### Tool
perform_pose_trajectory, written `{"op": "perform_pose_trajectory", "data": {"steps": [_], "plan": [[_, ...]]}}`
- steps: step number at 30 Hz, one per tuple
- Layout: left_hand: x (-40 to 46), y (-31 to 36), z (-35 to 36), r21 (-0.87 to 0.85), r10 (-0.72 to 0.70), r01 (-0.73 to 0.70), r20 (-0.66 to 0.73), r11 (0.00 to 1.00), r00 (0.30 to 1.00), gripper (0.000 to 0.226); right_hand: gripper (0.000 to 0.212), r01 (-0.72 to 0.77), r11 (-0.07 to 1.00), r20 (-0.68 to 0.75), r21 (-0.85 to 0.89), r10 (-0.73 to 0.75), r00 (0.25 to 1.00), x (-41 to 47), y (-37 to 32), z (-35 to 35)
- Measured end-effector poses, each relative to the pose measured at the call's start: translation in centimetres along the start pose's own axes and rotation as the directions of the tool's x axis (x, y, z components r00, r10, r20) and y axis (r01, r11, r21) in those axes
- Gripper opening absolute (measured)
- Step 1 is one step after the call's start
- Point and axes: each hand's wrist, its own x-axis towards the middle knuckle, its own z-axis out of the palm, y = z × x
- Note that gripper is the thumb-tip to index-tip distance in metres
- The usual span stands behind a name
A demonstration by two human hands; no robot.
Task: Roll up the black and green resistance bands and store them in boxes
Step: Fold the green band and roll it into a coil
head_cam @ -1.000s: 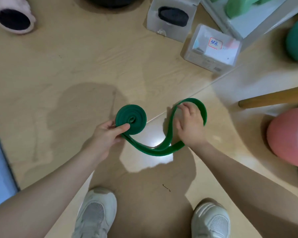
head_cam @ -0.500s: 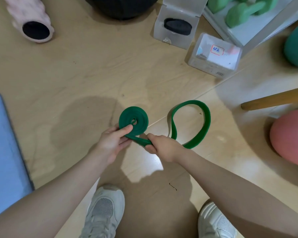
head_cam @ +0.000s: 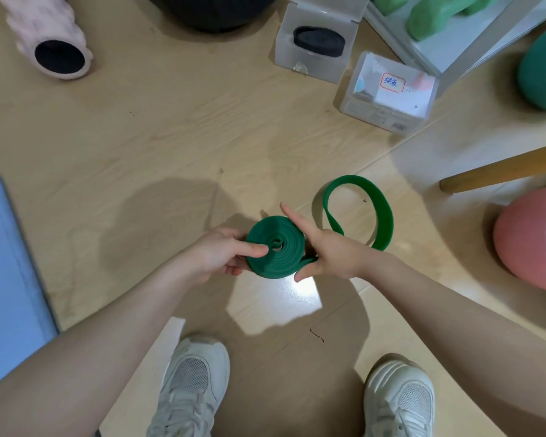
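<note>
Head view, looking down past two forearms to the wooden floor (head_cam: 145,137). Green resistance band (head_cam: 275,247) mostly wound into a flat coil, held above the floor between both hands. Left hand (head_cam: 216,255) grasping the coil, thumb pressed on its face near the centre, fingers curled behind. Right hand (head_cam: 331,252) against the coil's right edge, index finger straight and raised, thumb under the loose tail; cannot tell whether gripping. Unrolled tail looping to the right. Black resistance band (head_cam: 319,41) rolled inside an open clear box (head_cam: 316,36) further off. Labelled box (head_cam: 388,93) closed beside it. White shoes (head_cam: 193,386) below.
</note>
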Motion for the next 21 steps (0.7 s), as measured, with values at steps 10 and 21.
{"op": "perform_pose_trajectory", "data": {"steps": [10,21], "plan": [[-0.2,1.8,1.8,-0.352,0.148,-0.232,-0.250,0.907,0.957,0.028,0.095,0.096,0.993,-0.453,0.069,-0.054,0.890,-0.3,-1.6,1.2],[-0.4,1.0,5.6,-0.661,0.143,-0.303,-0.287,0.687,0.947,0.016,0.092,0.095,0.947,-0.662,0.306,0.140,0.736,1.0,-4.0,3.6]]}}
